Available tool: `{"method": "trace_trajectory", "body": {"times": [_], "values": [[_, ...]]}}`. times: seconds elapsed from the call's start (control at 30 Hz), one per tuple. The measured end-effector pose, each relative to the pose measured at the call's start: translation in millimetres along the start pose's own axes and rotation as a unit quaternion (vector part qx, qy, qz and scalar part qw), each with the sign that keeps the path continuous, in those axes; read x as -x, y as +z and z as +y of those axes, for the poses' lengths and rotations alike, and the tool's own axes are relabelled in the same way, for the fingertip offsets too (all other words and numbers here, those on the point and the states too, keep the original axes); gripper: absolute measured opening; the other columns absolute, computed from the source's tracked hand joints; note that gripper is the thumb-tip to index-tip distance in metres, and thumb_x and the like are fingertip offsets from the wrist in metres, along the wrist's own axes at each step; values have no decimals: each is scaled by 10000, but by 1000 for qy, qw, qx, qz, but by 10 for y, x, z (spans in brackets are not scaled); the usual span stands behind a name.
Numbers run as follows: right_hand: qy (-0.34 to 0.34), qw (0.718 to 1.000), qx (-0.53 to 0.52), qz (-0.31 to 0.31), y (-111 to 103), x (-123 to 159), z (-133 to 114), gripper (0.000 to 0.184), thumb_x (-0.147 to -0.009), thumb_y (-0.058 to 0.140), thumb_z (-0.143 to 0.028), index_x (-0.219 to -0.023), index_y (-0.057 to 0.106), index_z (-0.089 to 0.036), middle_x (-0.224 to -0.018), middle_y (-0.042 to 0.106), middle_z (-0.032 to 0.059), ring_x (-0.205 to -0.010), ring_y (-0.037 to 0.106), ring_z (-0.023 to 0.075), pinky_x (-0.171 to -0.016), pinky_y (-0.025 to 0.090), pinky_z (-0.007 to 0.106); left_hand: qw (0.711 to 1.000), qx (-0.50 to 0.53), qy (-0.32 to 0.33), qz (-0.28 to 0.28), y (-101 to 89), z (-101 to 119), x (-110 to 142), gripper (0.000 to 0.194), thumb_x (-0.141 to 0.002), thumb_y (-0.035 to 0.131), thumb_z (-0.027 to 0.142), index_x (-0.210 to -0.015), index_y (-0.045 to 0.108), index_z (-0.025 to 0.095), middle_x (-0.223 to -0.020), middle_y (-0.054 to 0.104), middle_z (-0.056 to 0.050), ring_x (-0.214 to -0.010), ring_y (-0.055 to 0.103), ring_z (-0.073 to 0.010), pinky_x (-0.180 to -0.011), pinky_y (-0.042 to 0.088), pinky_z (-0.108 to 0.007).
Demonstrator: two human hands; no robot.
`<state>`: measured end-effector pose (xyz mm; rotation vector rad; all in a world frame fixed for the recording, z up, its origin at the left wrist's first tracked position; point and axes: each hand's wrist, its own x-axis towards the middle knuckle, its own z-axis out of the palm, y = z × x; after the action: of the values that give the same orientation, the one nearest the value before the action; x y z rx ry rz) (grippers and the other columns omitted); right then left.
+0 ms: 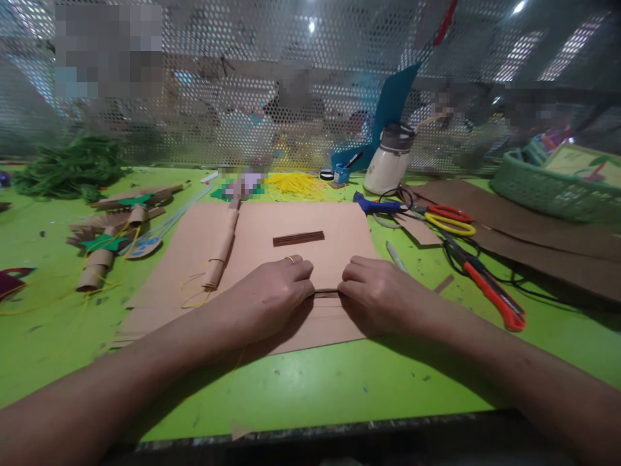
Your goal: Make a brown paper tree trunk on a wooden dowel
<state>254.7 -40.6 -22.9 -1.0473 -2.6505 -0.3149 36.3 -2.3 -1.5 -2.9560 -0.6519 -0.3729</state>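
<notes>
My left hand (279, 291) and my right hand (381, 288) are both closed, pinching the two ends of a narrow folded strip of brown paper (326, 293). The strip lies level, low over a stack of tan card sheets (291, 217), and its ends are hidden by my fingers. Beyond my hands, a dark brown pleated paper piece (298, 239) rests on the top sheet. Left of it lies a rolled paper tube (223, 249) with yellow thread at its near end.
Paper figures with green stars (104, 243) lie at left, near green strands (72, 165). Toward the right are a box cutter (492, 288), scissors (449, 220), a blue glue gun (376, 204), a white jug (387, 165) and a green basket (543, 188). Perforated mesh (204, 97) stands behind.
</notes>
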Motion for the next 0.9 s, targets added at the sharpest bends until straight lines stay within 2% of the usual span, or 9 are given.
{"method": "trace_trajectory", "body": {"times": [0.17, 0.4, 0.7, 0.9], "values": [[-5, 1000, 15, -8, 14, 46, 21, 231, -872, 475, -73, -690, 592, -154, -698, 526, 67, -680, 390, 188, -606, 323, 345, 999, 6, 37, -29, -7, -53, 39, 194, -909, 457, 113, -770, 583, 163, -806, 537, -48, -704, 421, -162, -608, 313, -323], [-8, 1000, 0, -30, -72, 91, 4, 204, -903, 469, -67, -768, 608, -131, -782, 544, 90, -739, 408, 200, -645, 356, 346, 999, 31, 29, -32, -118, -32, 44, 161, -914, 477, 131, -794, 580, 160, -812, 520, -38, -674, 419, -152, -594, 322, -317], [-9, 999, 21, -28, -117, 76, -73, 220, -921, 479, -63, -763, 627, -102, -781, 559, 98, -746, 415, 200, -637, 354, 338, 994, 61, -72, -47, -146, -60, 85, 235, -915, 457, 176, -738, 611, 161, -742, 517, -20, -599, 445, -119, -567, 347, -273], [-18, 998, 47, -49, -144, 64, -120, 150, -895, 562, -80, -770, 644, -95, -779, 573, 93, -749, 425, 213, -631, 355, 345, 998, -37, -47, -19, -32, -47, 105, 197, -895, 469, 193, -730, 576, 177, -707, 474, -13, -563, 381, -136, -525, 275, -314]]}}
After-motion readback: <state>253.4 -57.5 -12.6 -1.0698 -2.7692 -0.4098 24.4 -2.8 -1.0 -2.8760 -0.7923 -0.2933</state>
